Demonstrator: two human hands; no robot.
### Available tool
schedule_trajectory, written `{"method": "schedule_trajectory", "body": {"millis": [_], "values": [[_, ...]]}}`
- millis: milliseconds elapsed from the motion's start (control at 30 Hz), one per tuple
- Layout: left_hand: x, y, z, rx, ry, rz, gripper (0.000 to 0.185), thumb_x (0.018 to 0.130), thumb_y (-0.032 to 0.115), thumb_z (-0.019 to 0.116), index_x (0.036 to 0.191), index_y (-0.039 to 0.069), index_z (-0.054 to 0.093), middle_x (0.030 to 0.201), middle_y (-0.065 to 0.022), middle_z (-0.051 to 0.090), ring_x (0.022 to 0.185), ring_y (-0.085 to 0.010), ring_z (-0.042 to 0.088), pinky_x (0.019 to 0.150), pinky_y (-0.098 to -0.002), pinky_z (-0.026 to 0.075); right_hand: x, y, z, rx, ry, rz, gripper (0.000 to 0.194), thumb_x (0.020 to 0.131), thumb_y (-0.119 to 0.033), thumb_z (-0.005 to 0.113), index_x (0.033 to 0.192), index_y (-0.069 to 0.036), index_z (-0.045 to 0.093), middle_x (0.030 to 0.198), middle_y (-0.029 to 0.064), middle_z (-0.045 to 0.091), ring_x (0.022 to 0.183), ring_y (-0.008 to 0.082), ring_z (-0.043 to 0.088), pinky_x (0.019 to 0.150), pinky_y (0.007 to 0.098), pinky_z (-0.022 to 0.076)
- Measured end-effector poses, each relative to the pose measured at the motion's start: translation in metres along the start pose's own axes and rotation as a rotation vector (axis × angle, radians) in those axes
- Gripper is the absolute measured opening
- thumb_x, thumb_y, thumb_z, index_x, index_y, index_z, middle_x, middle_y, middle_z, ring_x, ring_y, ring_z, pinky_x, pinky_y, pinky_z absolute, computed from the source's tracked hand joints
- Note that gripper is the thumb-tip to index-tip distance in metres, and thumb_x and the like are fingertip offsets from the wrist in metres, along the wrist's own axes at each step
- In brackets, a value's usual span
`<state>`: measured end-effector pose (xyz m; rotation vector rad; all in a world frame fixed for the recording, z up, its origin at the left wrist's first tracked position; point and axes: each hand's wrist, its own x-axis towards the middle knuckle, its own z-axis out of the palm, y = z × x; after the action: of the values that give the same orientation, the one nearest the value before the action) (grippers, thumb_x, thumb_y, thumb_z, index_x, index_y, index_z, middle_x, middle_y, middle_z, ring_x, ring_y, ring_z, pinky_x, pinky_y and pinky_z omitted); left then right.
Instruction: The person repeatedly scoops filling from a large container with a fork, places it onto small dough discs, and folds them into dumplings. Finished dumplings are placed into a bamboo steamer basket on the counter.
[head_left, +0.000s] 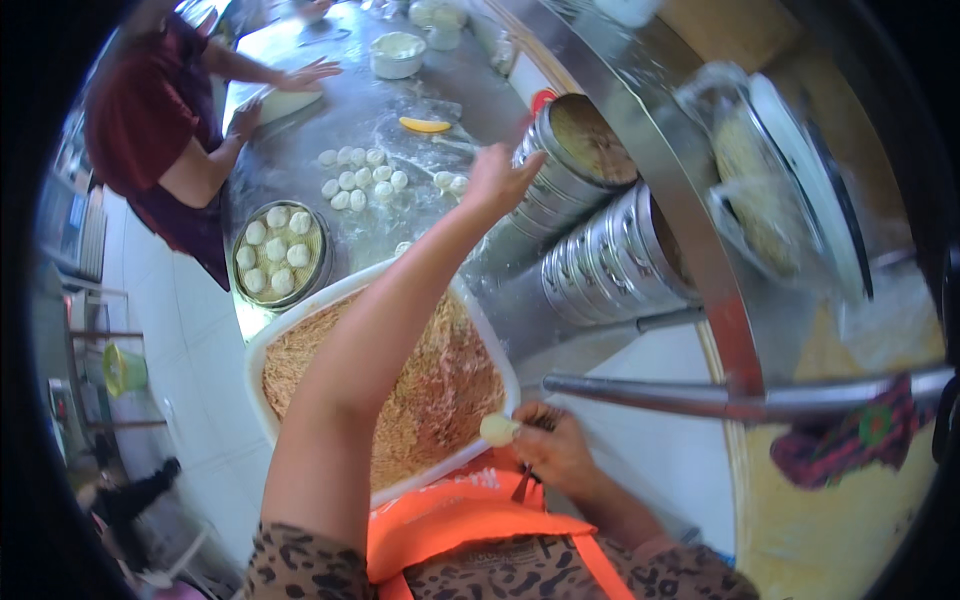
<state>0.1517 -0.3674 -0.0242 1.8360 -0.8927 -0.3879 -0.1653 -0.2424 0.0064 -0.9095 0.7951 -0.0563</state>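
My left hand (501, 180) is stretched over the metal table, its fingers apart beside a stack of round metal steamers (551, 180). Whether its fingertips touch the steamer's side is not plain. Under my left arm sits a white plastic tub (511, 375) of minced filling (442, 382). My right hand (555, 450), low by the tub's near corner, grips a small pale dough piece (498, 430). A thin dark tool (523, 484) sticks out below that hand. Small dough balls (450, 182) lie by my left wrist.
Several dough balls (363, 177) lie on the floured table (300, 169). A steamer tray (324, 262) holds several buns. A yellow curved object (424, 124) lies beyond. Across the table a co-worker's hands (309, 76) press dough (281, 106). More steamers (622, 255) stand right, near a metal rail (637, 390).
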Motion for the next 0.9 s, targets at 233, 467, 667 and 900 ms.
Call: {"method": "schedule_trajectory", "body": {"millis": [233, 467, 667, 900], "values": [[0.117, -0.004, 0.051, -0.010, -0.152, -0.432, 0.074, 0.070, 0.062, 0.068, 0.112, 0.001, 0.068, 0.115, -0.0157, 0.067, 0.111, -0.0318, 0.062, 0.097, -0.0342, 0.047, -0.001, 0.006, -0.030, 0.009, 0.197, -0.088, 0.009, 0.083, 0.003, 0.068, 0.090, 0.003, 0.063, 0.070, 0.0029, 0.060, 0.054, 0.0044, 0.049, 0.047, 0.0207, 0.0337], [0.134, 0.014, 0.039, -0.235, -0.206, -0.461, 0.059, 0.075, 0.054, 0.065, 0.107, 0.004, 0.070, 0.104, -0.0153, 0.068, 0.090, -0.0251, 0.067, 0.076, -0.0402, 0.055, 0.024, -0.005, -0.008, -0.025, 0.085, -0.077, 0.011, 0.078, 0.005, 0.065, 0.086, -0.001, 0.059, 0.074, 0.0023, 0.058, 0.053, 0.0053, 0.045, 0.048, 0.0201, 0.0334], [0.079, -0.010, -0.049, -0.316, -0.270, -0.427, 0.057, 0.087, 0.055, 0.050, 0.121, 0.012, 0.063, 0.126, -0.0184, 0.059, 0.119, -0.0341, 0.054, 0.088, -0.0461, 0.052, 0.021, -0.021, 0.005, -0.393, 0.042, -0.283, 0.011, 0.074, 0.007, 0.064, 0.081, 0.001, 0.059, 0.075, 0.0003, 0.056, 0.063, 0.0042, 0.048, 0.056, 0.0189, 0.0370], [-0.089, -0.106, -0.312, -0.160, 0.099, -0.348, 0.047, 0.094, 0.045, 0.045, 0.105, 0.003, 0.064, 0.089, -0.0045, 0.064, 0.075, -0.0131, 0.061, 0.064, -0.0266, 0.051, 0.017, -0.034, 0.008, -0.472, 0.053, -0.308, 0.011, 0.077, 0.009, 0.067, 0.080, 0.000, 0.061, 0.070, 0.0004, 0.056, 0.054, 0.0027, 0.049, 0.048, 0.0182, 0.0359]]}}
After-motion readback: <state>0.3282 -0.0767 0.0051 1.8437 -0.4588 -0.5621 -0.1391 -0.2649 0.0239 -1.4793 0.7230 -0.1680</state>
